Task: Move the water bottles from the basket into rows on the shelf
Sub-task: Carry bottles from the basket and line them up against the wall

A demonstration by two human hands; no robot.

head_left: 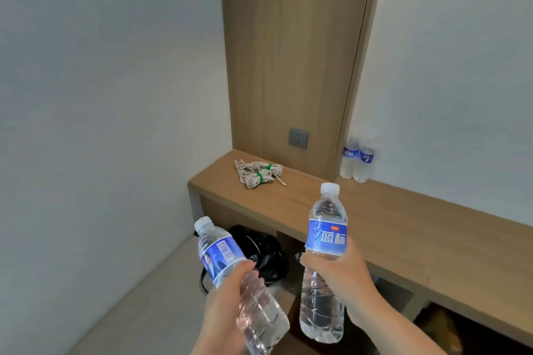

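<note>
My left hand [227, 305] grips a clear water bottle with a blue label [222, 256], tilted with its white cap up and to the left. My right hand [343, 277] holds a second blue-labelled bottle [326, 239] nearly upright. Both bottles hang in the air in front of the long wooden shelf [403, 222]. Two more bottles [357, 160] stand side by side at the back of the shelf against the white wall, beside the wooden panel. The basket is out of view.
A bundle of pale cord with green ties [258, 173] lies on the shelf's left end. A grey wall socket [298, 138] sits on the wooden panel above it. A black bag [259, 251] rests on the floor under the shelf, near open compartments.
</note>
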